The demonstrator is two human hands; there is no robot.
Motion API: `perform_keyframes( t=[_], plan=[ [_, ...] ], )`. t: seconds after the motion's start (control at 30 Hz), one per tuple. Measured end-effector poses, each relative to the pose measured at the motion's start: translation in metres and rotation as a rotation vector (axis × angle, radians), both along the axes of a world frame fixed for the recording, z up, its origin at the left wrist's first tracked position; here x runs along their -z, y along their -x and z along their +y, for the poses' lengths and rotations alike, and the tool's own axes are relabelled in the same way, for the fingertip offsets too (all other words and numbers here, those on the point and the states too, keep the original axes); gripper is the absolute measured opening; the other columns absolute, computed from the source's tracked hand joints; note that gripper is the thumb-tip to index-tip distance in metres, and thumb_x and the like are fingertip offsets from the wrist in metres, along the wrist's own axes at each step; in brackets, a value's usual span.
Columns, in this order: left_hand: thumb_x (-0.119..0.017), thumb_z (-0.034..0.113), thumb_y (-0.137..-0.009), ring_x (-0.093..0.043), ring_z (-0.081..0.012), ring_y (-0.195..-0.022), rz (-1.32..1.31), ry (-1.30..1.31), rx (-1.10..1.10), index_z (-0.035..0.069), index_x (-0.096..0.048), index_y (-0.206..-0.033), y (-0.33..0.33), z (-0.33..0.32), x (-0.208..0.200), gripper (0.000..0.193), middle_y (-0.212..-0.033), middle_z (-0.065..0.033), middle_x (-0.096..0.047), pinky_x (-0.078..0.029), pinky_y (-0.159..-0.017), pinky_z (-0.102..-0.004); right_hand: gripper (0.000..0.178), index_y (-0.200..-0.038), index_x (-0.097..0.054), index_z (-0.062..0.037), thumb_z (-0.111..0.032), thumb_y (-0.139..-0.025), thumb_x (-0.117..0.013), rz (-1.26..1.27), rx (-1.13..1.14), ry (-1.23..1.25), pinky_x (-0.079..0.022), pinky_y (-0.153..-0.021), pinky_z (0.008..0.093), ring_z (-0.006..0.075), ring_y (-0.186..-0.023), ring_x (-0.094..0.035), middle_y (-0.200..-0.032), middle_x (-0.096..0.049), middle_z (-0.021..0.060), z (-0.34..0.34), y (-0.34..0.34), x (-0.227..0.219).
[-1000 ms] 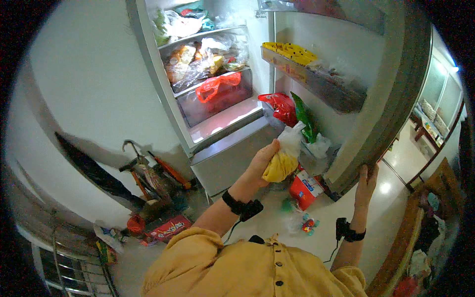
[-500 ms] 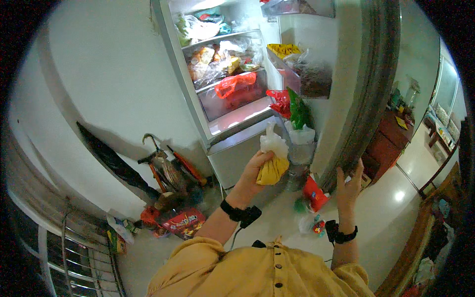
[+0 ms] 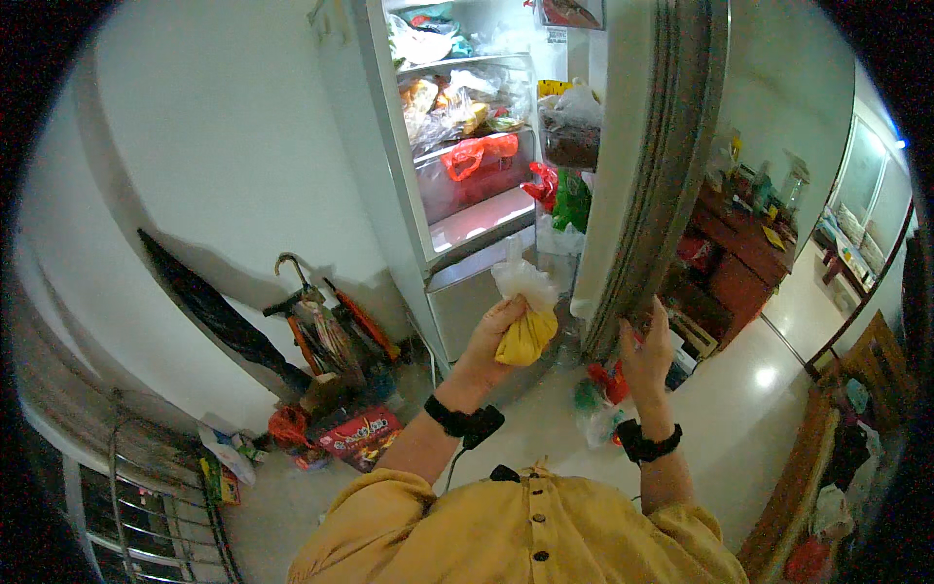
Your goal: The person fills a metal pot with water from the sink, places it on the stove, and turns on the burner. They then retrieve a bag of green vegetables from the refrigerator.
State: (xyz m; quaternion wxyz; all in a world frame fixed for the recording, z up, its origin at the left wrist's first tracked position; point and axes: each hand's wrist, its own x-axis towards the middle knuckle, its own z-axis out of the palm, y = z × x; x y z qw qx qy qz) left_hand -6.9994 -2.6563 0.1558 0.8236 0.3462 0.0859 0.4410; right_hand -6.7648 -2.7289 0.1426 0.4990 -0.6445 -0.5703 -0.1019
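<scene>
My left hand [image 3: 498, 331] grips a clear plastic bag with yellow contents [image 3: 526, 334], its knotted top sticking up above my fingers. In front of me stands an open fridge [image 3: 457, 282], its lit shelves packed with bagged food. My right hand [image 3: 648, 350] is held up with fingers apart beside the lower edge of the fridge door [image 3: 642, 195], holding nothing; whether it touches the door I cannot tell. From the drawer inside hangs a red plastic bag [image 3: 477, 156]. The door racks hold a green bag [image 3: 572, 202] and other packages, partly hidden by the door.
Umbrellas [image 3: 311, 326] lean on the left wall, with a red box [image 3: 360, 435] on the floor near them. Red and green bags [image 3: 605, 387] lie below the door. A reddish-brown cabinet [image 3: 744, 277] stands behind it, and a wooden bench [image 3: 803, 477] is at right.
The fridge door has swung leftward, partly toward closed, covering more of its racks. My right hand has shifted left with it. My left hand still holds the bag, slightly further left.
</scene>
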Motion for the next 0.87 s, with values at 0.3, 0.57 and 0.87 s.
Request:
perform_keyframes(
  t=[0.3, 0.57, 0.87],
  plan=[
    [-0.059, 0.036, -0.094, -0.067, -0.0201, -0.090, 0.033, -0.009, -0.034, 0.008, -0.051, -0.124, 0.036, -0.004, -0.003, 0.041, -0.108, -0.0061, -0.064, -0.058, -0.070, -0.0349, 0.063, -0.138, -0.039, -0.0046, -0.021, -0.085, -0.068, -0.080, 0.112, 0.033, -0.052, -0.076, 0.0373, 0.0317, -0.095, -0.062, -0.122, -0.057, 0.0176, 0.002, 0.033, -0.007],
    [-0.061, 0.041, -0.092, -0.067, -0.0209, -0.091, -0.046, 0.052, -0.035, 0.010, -0.053, -0.121, 0.045, 0.020, 0.009, 0.043, -0.107, -0.0050, -0.065, -0.058, -0.071, -0.0383, 0.051, -0.139, -0.040, -0.0069, -0.019, -0.093, -0.058, -0.039, 0.236, -0.038, -0.050, -0.082, 0.0397, 0.0322, -0.099, -0.061, -0.120, -0.058, 0.0171, -0.004, -0.005, 0.014],
    [-0.060, 0.041, -0.092, -0.064, -0.0249, -0.100, 0.073, -0.019, -0.050, 0.008, -0.051, -0.127, 0.013, 0.050, 0.024, 0.049, -0.111, -0.0066, -0.064, -0.055, -0.086, -0.0405, 0.051, -0.140, -0.042, -0.0138, -0.018, -0.093, -0.060, -0.185, 0.399, -0.267, -0.035, -0.106, 0.0371, 0.0287, -0.126, -0.046, -0.135, -0.048, 0.0135, -0.013, -0.045, 0.016]
  ],
)
